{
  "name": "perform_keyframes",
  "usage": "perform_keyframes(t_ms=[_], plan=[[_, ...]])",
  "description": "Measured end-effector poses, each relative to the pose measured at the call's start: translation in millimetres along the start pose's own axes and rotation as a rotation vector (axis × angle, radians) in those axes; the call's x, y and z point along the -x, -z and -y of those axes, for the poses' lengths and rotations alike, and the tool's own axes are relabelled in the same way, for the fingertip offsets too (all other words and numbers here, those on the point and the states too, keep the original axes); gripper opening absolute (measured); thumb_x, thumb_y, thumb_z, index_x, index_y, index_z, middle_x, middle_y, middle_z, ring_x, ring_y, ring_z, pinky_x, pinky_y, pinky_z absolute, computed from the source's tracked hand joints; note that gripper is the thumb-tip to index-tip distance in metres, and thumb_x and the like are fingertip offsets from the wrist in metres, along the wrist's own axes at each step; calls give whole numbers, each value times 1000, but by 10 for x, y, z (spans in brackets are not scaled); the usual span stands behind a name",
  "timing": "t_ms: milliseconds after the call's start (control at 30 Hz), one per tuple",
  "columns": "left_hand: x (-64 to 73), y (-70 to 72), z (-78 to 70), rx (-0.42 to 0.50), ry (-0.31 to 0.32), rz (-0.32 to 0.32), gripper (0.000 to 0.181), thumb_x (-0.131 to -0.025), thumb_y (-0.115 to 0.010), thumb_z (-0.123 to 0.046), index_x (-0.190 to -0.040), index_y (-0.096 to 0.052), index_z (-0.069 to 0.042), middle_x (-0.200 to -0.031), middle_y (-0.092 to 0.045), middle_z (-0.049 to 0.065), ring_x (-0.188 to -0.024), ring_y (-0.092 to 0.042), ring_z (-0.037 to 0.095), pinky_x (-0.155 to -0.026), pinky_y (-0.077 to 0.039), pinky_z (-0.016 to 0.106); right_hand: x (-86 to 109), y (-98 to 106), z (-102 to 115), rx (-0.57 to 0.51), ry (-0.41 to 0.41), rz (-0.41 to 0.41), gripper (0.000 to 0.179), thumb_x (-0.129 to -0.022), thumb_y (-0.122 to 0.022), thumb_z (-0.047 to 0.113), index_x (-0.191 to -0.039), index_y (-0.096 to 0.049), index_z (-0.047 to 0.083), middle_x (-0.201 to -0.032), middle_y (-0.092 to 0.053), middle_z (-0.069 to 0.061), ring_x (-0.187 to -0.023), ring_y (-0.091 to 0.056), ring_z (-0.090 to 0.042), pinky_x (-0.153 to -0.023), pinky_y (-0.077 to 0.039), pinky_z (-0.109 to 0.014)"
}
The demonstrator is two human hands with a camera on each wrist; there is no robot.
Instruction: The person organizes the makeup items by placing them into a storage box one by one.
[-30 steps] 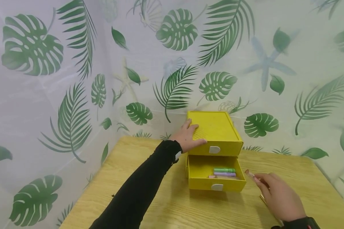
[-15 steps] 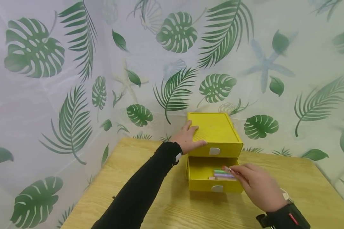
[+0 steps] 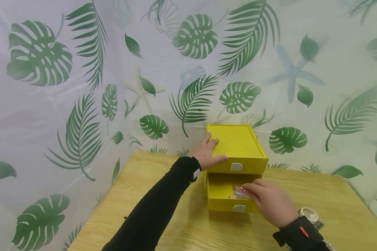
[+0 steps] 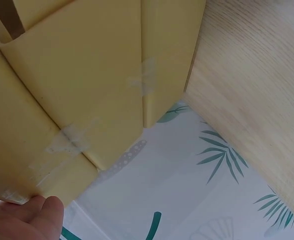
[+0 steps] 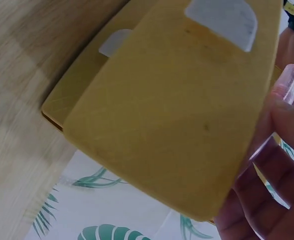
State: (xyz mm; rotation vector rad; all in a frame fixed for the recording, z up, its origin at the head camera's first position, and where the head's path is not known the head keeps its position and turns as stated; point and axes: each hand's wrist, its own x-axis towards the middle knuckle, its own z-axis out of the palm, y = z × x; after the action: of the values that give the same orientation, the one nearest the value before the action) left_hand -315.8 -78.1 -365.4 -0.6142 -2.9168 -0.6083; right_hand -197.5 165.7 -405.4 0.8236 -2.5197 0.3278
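Note:
A yellow two-drawer box [image 3: 238, 141] stands on the table with its lower drawer [image 3: 221, 204] pulled out. My left hand [image 3: 205, 153] lies on the left side of the box top, fingers spread and thumb toward the front. In the left wrist view its fingertips [image 4: 51, 212] sit at the box edge. Over the open drawer my right hand [image 3: 270, 202] pinches a small clear pinkish tube [image 3: 239, 190], like a lip gloss, between thumb and fingers. The tube [image 5: 289, 82] also shows in the right wrist view. Below it lie slim tubes, one purple [image 3: 242, 195], partly hidden by the hand.
To the right of my right wrist, a round compact [image 3: 309, 214] rests on the wooden table [image 3: 176, 226]. The upper drawer, with its white tab [image 3: 236, 167], is closed. A leaf-patterned sheet [image 3: 176, 69] hangs behind and to the left.
My right hand has moved left from beside the box to over the open drawer, carrying the tube. The compact has come into sight. My left hand stays on the box.

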Motion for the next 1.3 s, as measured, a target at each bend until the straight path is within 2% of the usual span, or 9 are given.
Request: perform_keyframes(t_ms=[200, 433, 633, 767, 1000, 1067, 1200, 1300], plan=[[21, 3, -8, 11, 0, 4, 84, -83, -48, -73, -148, -31, -23, -157, -9, 7, -130, -33, 24, -100, -40, 44, 21, -56, -9, -24, -25, 72, 18, -85, -72, 17, -102, -71, 20, -81, -56, 11, -70, -51, -5, -61, -51, -32], [12, 16, -11, 2, -4, 2, 83, -83, -48, -72, -148, -31, -23, -157, -9, 6, -131, -31, 22, -101, -40, 43, 20, -57, -15, -52, -38, 153, 14, -90, -66, 15, -101, -69, 23, -82, -56, 14, -70, -50, -2, -60, -49, -31], [22, 10, -11, 6, -6, 9, 82, -84, -49, -71, -148, -31, -23, -157, -9, 7, -132, -30, 22, -101, -40, 42, 64, -61, -3, -70, -29, 222, 17, -90, -61, 11, -97, -70, 24, -87, -64, 11, -74, -55, -4, -63, -50, -34], [18, 14, -10, 2, -8, 5, 82, -84, -48, -71, -147, -31, -22, -157, -10, 7, -131, -31, 23, -100, -41, 42, 65, -54, 20, -55, -9, 212, 12, -89, -63, 15, -96, -70, 22, -90, -67, 7, -80, -58, -10, -67, -53, -38], [17, 16, -6, 5, -6, 4, 84, -83, -49, -72, -148, -31, -22, -157, -9, 8, -132, -29, 22, -102, -39, 42, 91, -115, 37, 17, 4, 206, 7, -88, -63, 22, -90, -70, 24, -82, -64, 13, -72, -55, -7, -63, -51, -36], [21, 16, -7, 6, -8, 2, 84, -83, -49, -72, -148, -31, -22, -157, -10, 8, -133, -28, 22, -103, -38, 42, 98, -127, 35, 16, -3, 203, 8, -88, -64, 24, -92, -70, 23, -87, -66, 10, -80, -58, -11, -67, -53, -39], [23, 25, -13, -2, -11, -5, 84, -83, -48, -72, -148, -32, -21, -157, -10, 8, -134, -26, 22, -104, -37, 42, 104, -129, 25, 17, -13, 191, 18, -88, -65, 26, -102, -71, 18, -105, -68, -5, -100, -59, -25, -79, -53, -50], [27, 27, -13, -1, -6, -3, 84, -83, -48, -73, -148, -31, -22, -157, -10, 8, -134, -26, 22, -103, -37, 42, 107, -122, 32, 9, -27, 192, 20, -88, -66, 27, -104, -70, 17, -107, -68, -7, -103, -58, -27, -80, -52, -52]])
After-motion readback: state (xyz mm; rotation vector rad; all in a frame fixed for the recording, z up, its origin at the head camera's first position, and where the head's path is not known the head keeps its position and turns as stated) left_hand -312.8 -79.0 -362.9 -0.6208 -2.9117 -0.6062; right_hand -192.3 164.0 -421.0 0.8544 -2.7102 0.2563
